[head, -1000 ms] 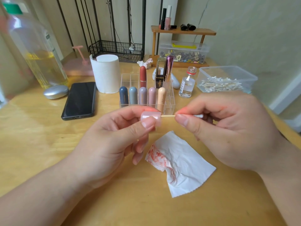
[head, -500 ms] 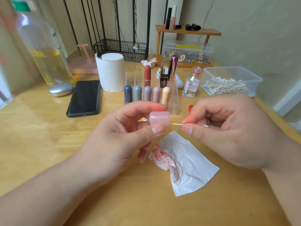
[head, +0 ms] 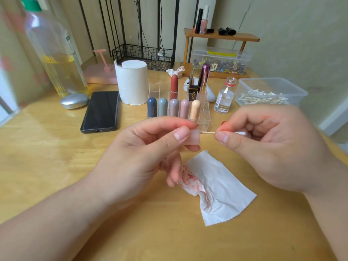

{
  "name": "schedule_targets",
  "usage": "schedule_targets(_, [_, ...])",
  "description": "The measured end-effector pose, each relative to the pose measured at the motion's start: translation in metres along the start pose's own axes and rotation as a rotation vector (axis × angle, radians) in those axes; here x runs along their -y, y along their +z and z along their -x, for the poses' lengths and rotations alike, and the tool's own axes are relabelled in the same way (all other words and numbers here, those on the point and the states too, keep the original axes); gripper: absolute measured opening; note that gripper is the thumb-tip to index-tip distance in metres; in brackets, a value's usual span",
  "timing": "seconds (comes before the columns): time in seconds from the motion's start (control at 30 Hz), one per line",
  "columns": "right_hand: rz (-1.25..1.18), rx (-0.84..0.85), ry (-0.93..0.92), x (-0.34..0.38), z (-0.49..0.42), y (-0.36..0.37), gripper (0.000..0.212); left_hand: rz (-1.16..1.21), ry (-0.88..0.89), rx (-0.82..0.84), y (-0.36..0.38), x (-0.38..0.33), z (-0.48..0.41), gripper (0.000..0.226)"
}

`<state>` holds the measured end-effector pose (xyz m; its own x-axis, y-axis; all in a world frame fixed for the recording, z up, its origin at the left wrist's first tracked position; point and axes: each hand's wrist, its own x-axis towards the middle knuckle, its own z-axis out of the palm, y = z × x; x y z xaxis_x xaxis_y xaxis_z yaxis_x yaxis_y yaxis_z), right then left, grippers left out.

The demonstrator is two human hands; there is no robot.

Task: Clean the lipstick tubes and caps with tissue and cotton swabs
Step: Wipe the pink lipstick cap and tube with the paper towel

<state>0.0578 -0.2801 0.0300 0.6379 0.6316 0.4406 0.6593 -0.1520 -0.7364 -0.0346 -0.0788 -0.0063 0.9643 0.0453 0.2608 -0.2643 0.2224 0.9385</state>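
The left hand [head: 143, 157] pinches a pale pink, translucent cap [head: 194, 137] between thumb and forefinger, with its other fingers curled loosely beneath, and holds it above the desk [head: 47, 147]. The right hand [head: 273, 147] pinches a cotton swab [head: 207, 132] between thumb and forefinger. The thin wooden stick runs level from those fingertips to the right end of the cap; whether its tip sits inside the cap cannot be told. The swab's other white tip shows within the right hand's curled fingers. Red smears mark the right forefinger. Below the hands a white tissue [head: 222, 189] lies on the desk, stained red along its left edge, which the left hand's lower fingers partly cover. Behind the hands stands a clear organizer [head: 204, 113] with five capped lipsticks [head: 174, 108] in its front row, shading from blue-grey to cream, and taller tubes behind them. To its right are a small glass bottle [head: 225, 97] and a clear tub [head: 271, 87] of swabs. To its left are a tissue roll [head: 131, 81] and a dark phone [head: 101, 111].
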Motion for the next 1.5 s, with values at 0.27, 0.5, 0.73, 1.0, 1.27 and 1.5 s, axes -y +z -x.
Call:
schedule_targets(0.27, [-0.126,0.139,0.030,0.0033,0.0000,-0.0063,0.007,-0.067,0.001,-0.062,0.0008,0.0019,-0.0012,0.030])
schedule_targets(0.5, [-0.112,0.026,0.010,0.0064,-0.0011,-0.0039,0.001,-0.129,0.029,-0.033,0.0024,0.0011,-0.0007,0.027])
schedule_targets(0.73, [-0.023,0.066,0.058,0.0026,-0.0005,-0.0051,0.008,-0.131,0.051,-0.033,0.0016,0.0009,-0.0013,0.025])
schedule_targets(1.0, [-0.122,0.131,0.035,0.0058,-0.0012,-0.0061,0.002,-0.133,0.039,-0.009,0.0052,-0.0008,-0.0001,0.025])
schedule_targets(1.27, [-0.084,0.154,0.105,0.0024,-0.0016,-0.0076,0.009,-0.168,0.047,-0.046,0.0026,-0.0006,-0.0008,0.024])
schedule_targets(1.5, [-0.179,0.090,0.090,0.0037,-0.0043,-0.0093,0.006,-0.174,0.036,-0.021,0.0040,-0.0009,0.0003,0.025])
